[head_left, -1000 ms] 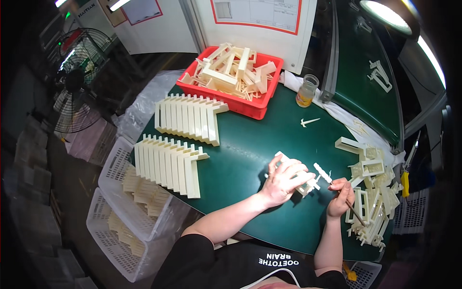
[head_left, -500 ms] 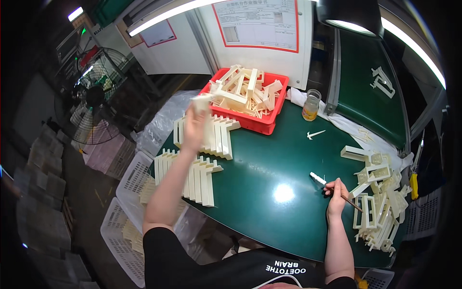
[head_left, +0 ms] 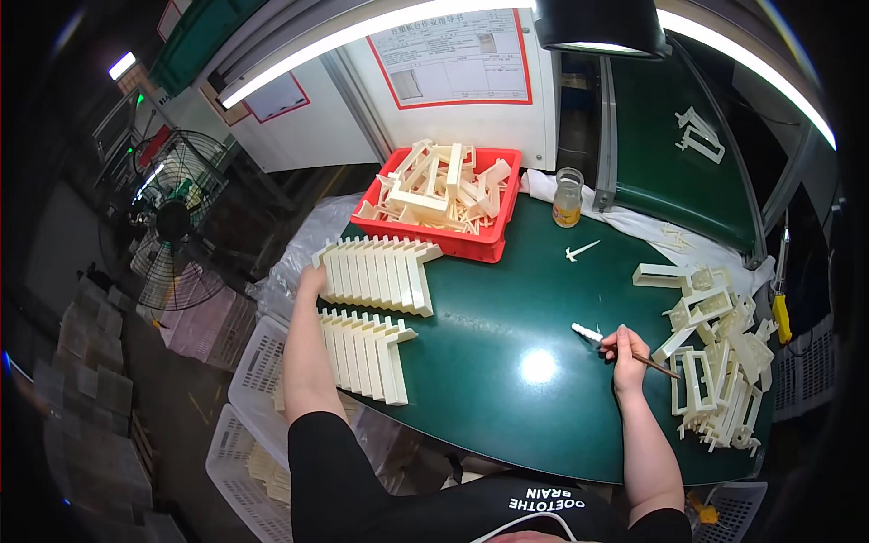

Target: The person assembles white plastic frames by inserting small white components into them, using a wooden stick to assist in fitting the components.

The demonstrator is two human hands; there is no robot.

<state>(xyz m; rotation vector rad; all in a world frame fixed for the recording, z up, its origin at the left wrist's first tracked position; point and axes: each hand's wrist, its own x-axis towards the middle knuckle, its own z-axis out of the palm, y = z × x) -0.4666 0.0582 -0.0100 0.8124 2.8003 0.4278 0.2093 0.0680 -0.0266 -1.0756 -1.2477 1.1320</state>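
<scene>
My left hand (head_left: 312,279) is at the left end of the farther row of cream plastic frames (head_left: 376,276), touching the end piece. Its fingers are mostly hidden, so whether they grip that piece does not show. A nearer row of similar cream frames (head_left: 367,357) stands closer to my body, pieces side by side. On the right, my right hand (head_left: 626,355) is closed round a thin tool with a brown handle (head_left: 659,366) and a white, ridged end (head_left: 587,333). That white end points away to the left, above the green tabletop (head_left: 489,389).
A red tray (head_left: 480,246) heaped with cream parts stands at the back. Behind the right hand are a glass jar (head_left: 568,197), a small cream sprue (head_left: 582,251) and a white cloth (head_left: 625,222). Loose frames (head_left: 715,362) pile at right. A green conveyor (head_left: 679,190) lies beyond.
My left hand has come down from beside the red tray, where a blurred pale part was at its fingers, to the farther row's left end. My right hand still holds the tool. The view has shifted slightly.
</scene>
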